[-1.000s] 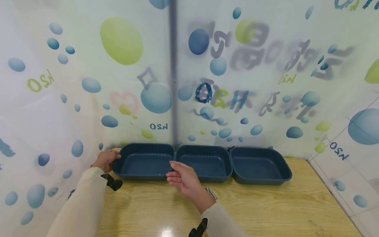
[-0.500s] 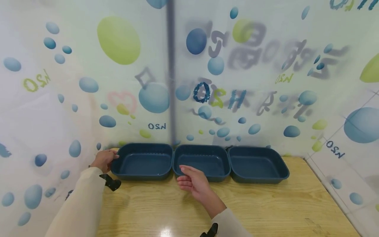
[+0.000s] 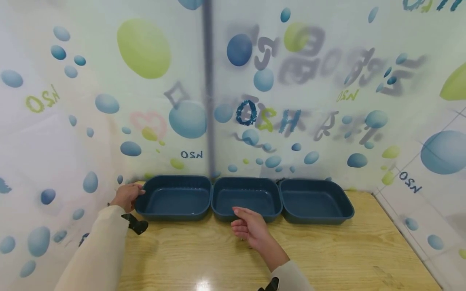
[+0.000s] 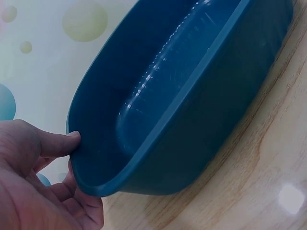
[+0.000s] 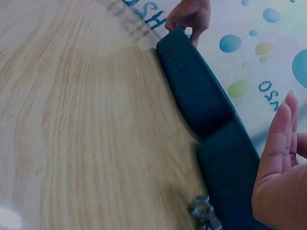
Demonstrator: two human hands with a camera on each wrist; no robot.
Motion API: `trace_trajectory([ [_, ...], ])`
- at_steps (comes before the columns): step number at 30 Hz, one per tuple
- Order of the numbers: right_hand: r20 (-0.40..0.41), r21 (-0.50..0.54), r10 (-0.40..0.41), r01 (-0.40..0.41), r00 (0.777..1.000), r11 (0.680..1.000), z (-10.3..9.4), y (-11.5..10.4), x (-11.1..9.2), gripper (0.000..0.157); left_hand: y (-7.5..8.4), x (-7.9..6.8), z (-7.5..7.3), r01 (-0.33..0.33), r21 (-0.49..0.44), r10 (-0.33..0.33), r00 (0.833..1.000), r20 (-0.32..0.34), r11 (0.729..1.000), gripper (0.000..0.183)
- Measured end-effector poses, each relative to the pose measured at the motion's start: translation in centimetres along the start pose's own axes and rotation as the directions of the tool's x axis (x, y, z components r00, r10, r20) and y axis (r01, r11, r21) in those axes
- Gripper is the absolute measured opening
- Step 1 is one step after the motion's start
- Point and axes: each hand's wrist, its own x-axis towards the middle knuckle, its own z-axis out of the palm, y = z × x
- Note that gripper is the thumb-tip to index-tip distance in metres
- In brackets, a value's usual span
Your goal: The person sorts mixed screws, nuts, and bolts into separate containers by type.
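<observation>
— So, beginning from the left side, what do you see?

— First comes the left hand (image 3: 125, 197), in a pale sleeve (image 3: 98, 246). It grips the outer end of the left box (image 3: 174, 201). In the left wrist view, the thumb lies on the rim, while other fingers bend below it, outside the box.

— And where exactly does this box stand?

— It stands on the wooden table (image 3: 189, 258), at the left end of a row of three, all dark blue, near the printed sheet (image 3: 225, 81) behind. Next to it is the middle box (image 3: 244, 196), and their rims look to be touching.

— What about the right hand (image 3: 255, 230)?

— In the head view it covers a part of the middle box's front edge. The thumb is uppermost and the fingers are relaxed, gripping nothing. Whether they touch the box, I cannot tell.

— Is that a metal thing (image 5: 204, 211) in the right wrist view?

— Yes, something shiny, near the middle box. I cannot say what it is.

— And farthest to the right?

— The right box (image 3: 316, 202), just beside the middle one.
</observation>
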Motion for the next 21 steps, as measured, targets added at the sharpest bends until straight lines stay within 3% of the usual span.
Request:
trace_trajectory([
  [14, -0.009, -0.075, 0.019, -0.02, 1.0, 0.997, -2.0, 0.9, -0.4, 0.052, -0.2, 0.4, 0.0, -0.011, -0.014, 0.01, 1.0, -0.028, 1.0, 0.036],
  [21, -0.048, -0.13, 0.08, -0.085, 0.996, 0.988, -2.5, 1.8, -0.3, 0.048, -0.3, 0.4, 0.1, -0.026, 0.003, 0.026, 0.999, -0.025, 1.0, 0.036],
])
